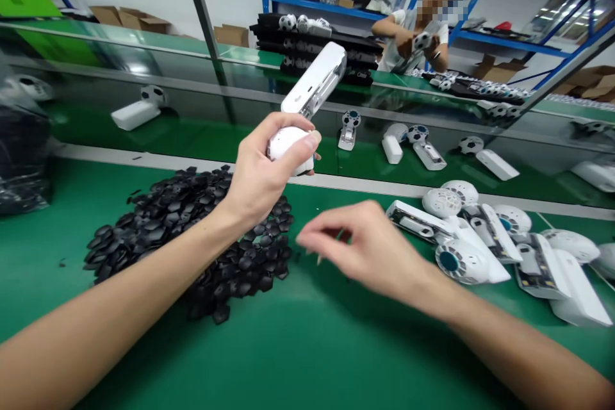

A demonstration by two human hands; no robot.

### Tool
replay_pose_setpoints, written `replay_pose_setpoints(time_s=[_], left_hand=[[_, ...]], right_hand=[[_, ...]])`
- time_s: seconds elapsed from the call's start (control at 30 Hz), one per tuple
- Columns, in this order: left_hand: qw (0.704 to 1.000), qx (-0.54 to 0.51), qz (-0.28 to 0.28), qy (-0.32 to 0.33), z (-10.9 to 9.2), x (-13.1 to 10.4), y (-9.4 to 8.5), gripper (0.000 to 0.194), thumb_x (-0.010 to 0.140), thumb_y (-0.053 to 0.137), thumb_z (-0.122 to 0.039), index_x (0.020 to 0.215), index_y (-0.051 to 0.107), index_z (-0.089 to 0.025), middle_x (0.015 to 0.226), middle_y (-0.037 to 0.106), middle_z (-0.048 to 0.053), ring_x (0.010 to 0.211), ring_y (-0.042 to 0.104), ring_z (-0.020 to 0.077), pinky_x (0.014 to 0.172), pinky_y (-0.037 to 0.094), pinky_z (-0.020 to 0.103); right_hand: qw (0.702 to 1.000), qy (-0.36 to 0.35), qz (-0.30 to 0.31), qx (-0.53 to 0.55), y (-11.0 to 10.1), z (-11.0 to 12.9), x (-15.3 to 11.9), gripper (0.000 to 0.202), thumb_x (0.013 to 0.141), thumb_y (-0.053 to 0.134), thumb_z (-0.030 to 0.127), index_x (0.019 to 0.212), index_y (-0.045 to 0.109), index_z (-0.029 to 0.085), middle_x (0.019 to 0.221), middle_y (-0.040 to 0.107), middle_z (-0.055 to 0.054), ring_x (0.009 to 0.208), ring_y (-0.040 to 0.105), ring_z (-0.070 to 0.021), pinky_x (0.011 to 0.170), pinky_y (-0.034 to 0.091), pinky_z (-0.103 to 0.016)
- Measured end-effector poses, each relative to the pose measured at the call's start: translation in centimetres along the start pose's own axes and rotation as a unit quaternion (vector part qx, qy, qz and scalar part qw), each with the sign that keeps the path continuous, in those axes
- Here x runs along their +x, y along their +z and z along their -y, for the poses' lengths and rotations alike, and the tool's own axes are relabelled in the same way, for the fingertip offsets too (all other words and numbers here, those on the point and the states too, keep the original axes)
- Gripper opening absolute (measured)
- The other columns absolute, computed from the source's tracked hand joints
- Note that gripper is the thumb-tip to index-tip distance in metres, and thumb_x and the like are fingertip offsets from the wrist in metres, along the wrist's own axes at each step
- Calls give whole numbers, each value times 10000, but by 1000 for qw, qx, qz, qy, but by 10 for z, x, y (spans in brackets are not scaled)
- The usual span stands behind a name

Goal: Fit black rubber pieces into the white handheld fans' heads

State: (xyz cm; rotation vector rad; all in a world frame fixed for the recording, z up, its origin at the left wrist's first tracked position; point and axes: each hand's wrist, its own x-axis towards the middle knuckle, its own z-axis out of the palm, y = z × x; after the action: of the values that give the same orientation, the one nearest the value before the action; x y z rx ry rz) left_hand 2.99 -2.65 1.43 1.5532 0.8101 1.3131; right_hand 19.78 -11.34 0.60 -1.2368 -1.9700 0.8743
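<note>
My left hand (269, 166) is wrapped round the rounded end of a white device (317, 80), whose long body points up and to the right. Below it, a heap of small black pieces (192, 237) lies on the green table (298, 352). Just right of the heap, my right hand (355, 243) is held above the table with thumb and fingertips drawn together; whatever is between them, if anything, is too small to make out. Several white devices (461, 256) lie in a group on the right side of the table.
Beyond the table's pale edge runs a green conveyor (269, 147) carrying spaced white devices. A black plastic bag (24, 147) stands at the left. Across the conveyor, a person (403, 45) holds a similar device beside stacked black trays (331, 51).
</note>
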Motion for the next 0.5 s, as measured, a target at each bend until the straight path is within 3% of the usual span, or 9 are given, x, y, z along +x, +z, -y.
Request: replay_pose_setpoints(time_s=[0.07, 0.17, 0.33, 0.5], left_hand=[[1000, -7, -14, -7, 1, 3, -1, 374, 841, 892, -494, 1065, 690, -273, 968, 714, 28, 874, 712, 212, 706, 622, 300], [1000, -17, -18, -6, 2, 5, -3, 423, 819, 915, -478, 1118, 703, -268, 963, 703, 23, 877, 735, 213, 664, 631, 275], [998, -65, 4, -24, -1, 4, -3, 463, 799, 945, -466, 1150, 709, -276, 1004, 722, 6, 921, 771, 211, 712, 661, 274], [997, -70, -2, -35, -4, 3, -1, 381, 809, 938, -423, 1085, 721, -273, 1029, 733, -4, 937, 785, 210, 730, 657, 272]], right_hand=[[991, -21, 73, -111, 18, -7, -4, 85, 1016, 762, 208, 984, 839, 226, 968, 849, -17, 842, 782, -208, 719, 504, -308], [964, -29, 130, -229, 36, -14, -8, 95, 1052, 737, 255, 1070, 827, 230, 1030, 829, -41, 926, 772, -232, 690, 434, -321], [938, -43, 163, -305, 45, -14, -6, 169, 1094, 685, 351, 1121, 809, 239, 1119, 803, -55, 1010, 727, -254, 666, 407, -333], [920, -55, 183, -343, 47, -11, -3, 164, 1098, 668, 308, 1108, 803, 215, 1089, 787, -79, 1030, 700, -273, 697, 441, -349]])
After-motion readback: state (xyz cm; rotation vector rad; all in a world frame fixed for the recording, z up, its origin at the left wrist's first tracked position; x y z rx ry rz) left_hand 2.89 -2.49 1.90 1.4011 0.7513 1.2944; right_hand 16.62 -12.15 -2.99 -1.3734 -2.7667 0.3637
